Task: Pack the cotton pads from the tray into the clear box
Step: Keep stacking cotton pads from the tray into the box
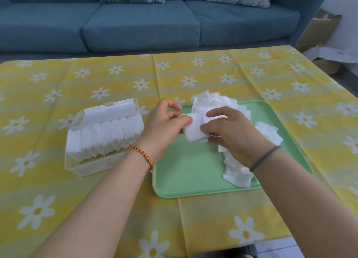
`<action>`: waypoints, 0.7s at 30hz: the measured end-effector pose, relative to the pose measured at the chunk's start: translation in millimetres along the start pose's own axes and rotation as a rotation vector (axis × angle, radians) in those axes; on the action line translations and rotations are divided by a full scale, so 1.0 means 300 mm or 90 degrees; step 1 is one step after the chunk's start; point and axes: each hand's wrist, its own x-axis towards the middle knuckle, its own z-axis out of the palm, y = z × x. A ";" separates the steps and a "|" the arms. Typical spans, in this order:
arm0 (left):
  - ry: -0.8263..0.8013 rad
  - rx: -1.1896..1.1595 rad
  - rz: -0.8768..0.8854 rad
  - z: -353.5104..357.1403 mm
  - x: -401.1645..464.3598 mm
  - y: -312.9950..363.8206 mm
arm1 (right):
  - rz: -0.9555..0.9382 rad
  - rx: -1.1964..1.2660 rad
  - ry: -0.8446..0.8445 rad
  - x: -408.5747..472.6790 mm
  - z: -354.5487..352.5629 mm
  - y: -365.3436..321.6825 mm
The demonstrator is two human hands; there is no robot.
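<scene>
Over the far left part of the green tray (186, 178), both hands meet on a small stack of cotton pads (193, 129) held just above the tray floor. The left hand (164, 126) has its fingers curled, thumb and fingertips pinching the stack's left edge. The right hand (230, 134) grips the same stack from the right, its fingers bent round the pads' near and right sides.

More loose cotton pads (213, 101) lie heaped along the tray's far edge, with some spilling past its rim onto the cloth, and another run of them (236, 172) trails down the right half of the tray toward its near edge, partly hidden under the right wrist. The tray's near left portion is bare green.

Left of the tray, near the tabletop's middle, stands the clear box (93, 164), its lid (110, 110) tipped open toward the far side. A tight row of upright pads (104, 137) fills most of it.

The left wrist wears a braided orange and dark bracelet (142, 156); the right wrist carries a thin dark band (265, 158). A yellow daisy-print tablecloth (77, 199) covers the tabletop, and a blue sofa (141, 25) with two cushions sits beyond the table's far edge.
</scene>
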 end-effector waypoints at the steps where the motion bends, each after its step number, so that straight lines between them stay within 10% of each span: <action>1: 0.001 -0.021 -0.028 0.000 0.003 -0.002 | -0.003 -0.005 -0.007 0.005 0.001 0.001; 11: -0.001 0.153 -0.030 -0.023 0.006 -0.026 | -0.310 -0.645 0.087 0.107 -0.065 0.056; 21: 0.018 0.162 -0.024 -0.024 -0.001 -0.009 | -0.243 -0.958 -0.016 0.113 -0.041 0.080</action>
